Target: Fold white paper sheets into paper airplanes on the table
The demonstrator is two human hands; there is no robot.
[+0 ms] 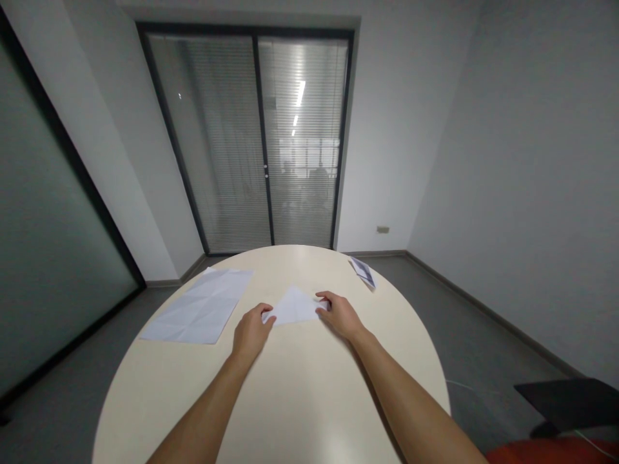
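A white sheet of paper folded into a triangle (294, 305) lies on the round table, its point facing away from me. My left hand (254, 330) pinches the triangle's left corner between thumb and fingers. At the opposite corner, my right hand (341, 314) has its thumb and forefinger closed on the paper. The long edge of the triangle runs between both hands, on the side nearer to me. Parts of the two corners are hidden by the fingers.
Creased white sheets (198, 308) lie at the table's left edge. Near the far right rim sits a folded paper with dark print (362, 272). The cream round table (294, 399) has a curved edge. A black flat surface (570, 403) stands at the lower right.
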